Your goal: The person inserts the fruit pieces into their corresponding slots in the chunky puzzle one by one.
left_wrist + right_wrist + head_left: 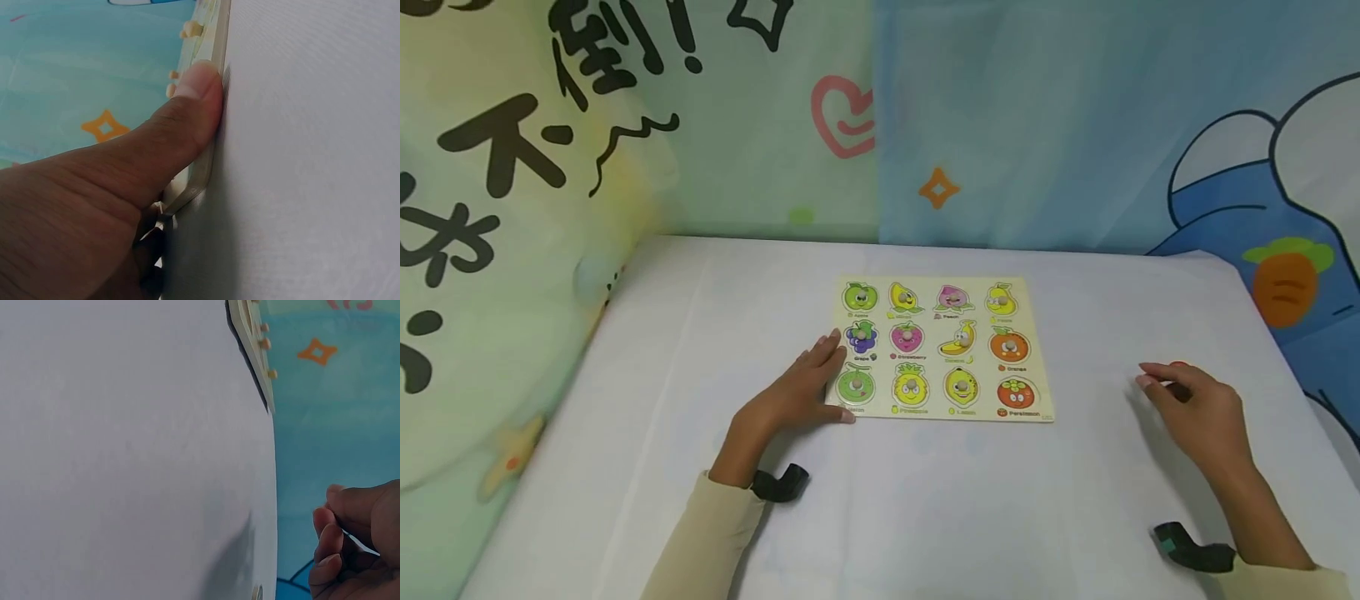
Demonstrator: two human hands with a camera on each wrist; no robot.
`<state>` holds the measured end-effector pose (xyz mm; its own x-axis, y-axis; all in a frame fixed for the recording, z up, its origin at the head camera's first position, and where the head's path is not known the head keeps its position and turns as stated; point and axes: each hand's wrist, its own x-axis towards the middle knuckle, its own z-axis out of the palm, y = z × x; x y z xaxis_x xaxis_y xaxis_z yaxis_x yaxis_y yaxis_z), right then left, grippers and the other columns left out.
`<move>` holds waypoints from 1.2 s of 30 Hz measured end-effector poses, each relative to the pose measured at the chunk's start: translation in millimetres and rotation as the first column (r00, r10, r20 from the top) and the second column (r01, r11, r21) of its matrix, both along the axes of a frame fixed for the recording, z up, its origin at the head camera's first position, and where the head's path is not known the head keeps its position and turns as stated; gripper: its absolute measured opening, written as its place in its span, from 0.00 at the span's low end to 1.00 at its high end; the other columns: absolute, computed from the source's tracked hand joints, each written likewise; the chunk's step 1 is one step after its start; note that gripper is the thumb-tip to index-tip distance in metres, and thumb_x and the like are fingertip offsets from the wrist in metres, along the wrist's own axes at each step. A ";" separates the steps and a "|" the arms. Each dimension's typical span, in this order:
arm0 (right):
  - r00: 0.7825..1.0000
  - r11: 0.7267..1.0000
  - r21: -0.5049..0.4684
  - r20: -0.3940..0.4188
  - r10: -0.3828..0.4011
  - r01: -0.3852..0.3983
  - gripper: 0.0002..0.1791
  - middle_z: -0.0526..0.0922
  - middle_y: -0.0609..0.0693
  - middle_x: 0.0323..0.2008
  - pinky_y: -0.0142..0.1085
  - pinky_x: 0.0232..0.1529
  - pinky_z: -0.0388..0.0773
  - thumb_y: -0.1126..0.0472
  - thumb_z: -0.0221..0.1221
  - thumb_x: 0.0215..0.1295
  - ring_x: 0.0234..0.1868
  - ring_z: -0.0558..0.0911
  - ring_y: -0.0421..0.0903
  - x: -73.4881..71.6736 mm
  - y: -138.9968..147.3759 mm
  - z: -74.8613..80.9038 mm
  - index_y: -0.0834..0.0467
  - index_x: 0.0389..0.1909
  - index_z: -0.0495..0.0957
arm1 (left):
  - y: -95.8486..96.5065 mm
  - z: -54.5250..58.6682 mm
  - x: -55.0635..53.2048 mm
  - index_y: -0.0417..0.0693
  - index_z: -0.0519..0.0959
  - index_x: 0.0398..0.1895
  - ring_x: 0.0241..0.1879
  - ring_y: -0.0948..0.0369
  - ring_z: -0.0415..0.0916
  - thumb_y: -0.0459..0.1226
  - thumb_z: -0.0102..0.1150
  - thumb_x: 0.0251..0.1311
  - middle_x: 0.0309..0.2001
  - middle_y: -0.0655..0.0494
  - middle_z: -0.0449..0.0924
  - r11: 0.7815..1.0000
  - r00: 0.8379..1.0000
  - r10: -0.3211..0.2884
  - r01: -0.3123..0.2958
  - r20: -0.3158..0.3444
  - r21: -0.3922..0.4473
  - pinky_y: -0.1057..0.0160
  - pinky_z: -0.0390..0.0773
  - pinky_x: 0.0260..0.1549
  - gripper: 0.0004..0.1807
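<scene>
A cream wooden puzzle board (937,400) with several fruit pieces, each with a small knob, lies flat on the white table. My left hand (801,383) is spread at its near left corner. The fingers reach along the left side, and in the left wrist view the thumb (194,94) rests against the board's front edge (200,172). Off to the right, my right hand (1202,412) hovers over the table with fingers loosely bent. A small red thing (1178,363) peeks out behind that hand, mostly hidden. The right wrist view shows nothing between the fingers (328,540).
The white table (925,508) carries the board near its middle. A printed cloth backdrop (1037,125) rises behind the table and along its left side. Each wrist wears a black camera mount (781,483). At the bottom of the right wrist view, a small thin piece (257,592) shows at the table's edge.
</scene>
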<state>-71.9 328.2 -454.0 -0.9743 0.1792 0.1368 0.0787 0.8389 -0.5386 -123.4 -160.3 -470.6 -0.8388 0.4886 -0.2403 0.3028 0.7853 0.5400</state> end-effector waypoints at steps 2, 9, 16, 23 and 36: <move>0.999 0.999 -0.011 0.001 -0.036 0.036 0.18 0.81 0.63 0.40 0.21 0.21 0.68 0.59 0.59 0.69 0.31 0.70 0.42 1.7 6.0 -2.6 0.66 0.54 0.80 | -1.9 -1.2 1.6 0.44 0.49 0.77 0.76 0.57 0.31 0.52 0.74 0.47 0.78 0.54 0.34 1.000 1.000 0.000 0.000 0.005 -0.001 0.58 0.39 0.72 0.59; 0.976 0.980 -0.034 0.100 -0.191 0.195 0.23 0.77 0.68 0.53 0.21 0.21 0.68 0.53 0.56 0.71 0.37 0.71 0.46 1.4 30.5 -6.3 0.65 0.59 0.76 | -2.4 -4.3 2.2 0.46 0.49 0.77 0.75 0.59 0.30 0.55 0.73 0.47 0.78 0.57 0.33 1.000 1.000 0.005 -0.005 -0.001 -0.007 0.59 0.38 0.71 0.59; 0.935 0.949 -0.012 0.179 -0.308 0.315 0.26 0.73 0.72 0.57 0.23 0.18 0.66 0.53 0.54 0.73 0.43 0.72 0.58 -0.5 49.9 -14.0 0.65 0.63 0.72 | -3.9 -4.5 3.5 0.44 0.48 0.77 0.76 0.57 0.30 0.54 0.73 0.48 0.78 0.55 0.32 1.000 1.000 -0.004 0.004 0.001 0.005 0.58 0.39 0.72 0.59; 0.925 0.940 -0.046 0.197 -0.324 0.339 0.26 0.74 0.70 0.56 0.24 0.18 0.70 0.52 0.51 0.73 0.36 0.72 0.48 -1.6 58.6 -20.2 0.64 0.64 0.72 | -2.3 -4.1 1.1 0.47 0.48 0.77 0.75 0.58 0.29 0.54 0.73 0.48 0.78 0.57 0.32 1.000 1.000 -0.001 0.001 -0.003 -0.010 0.59 0.38 0.71 0.59; 0.949 0.980 0.047 0.244 -0.200 0.194 0.27 0.64 0.72 0.62 0.40 0.27 0.73 0.57 0.55 0.72 0.53 0.68 0.68 -13.7 65.9 -30.4 0.65 0.67 0.67 | -1.6 -0.7 2.1 0.45 0.49 0.77 0.75 0.57 0.30 0.53 0.73 0.48 0.78 0.55 0.33 1.000 1.000 0.004 -0.004 0.004 0.000 0.58 0.39 0.72 0.59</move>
<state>-85.6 394.1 -484.3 -0.9236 0.3709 -0.0972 0.3718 0.8046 -0.4630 -121.3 -161.9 -471.3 -0.8398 0.4852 -0.2437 0.2972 0.7865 0.5414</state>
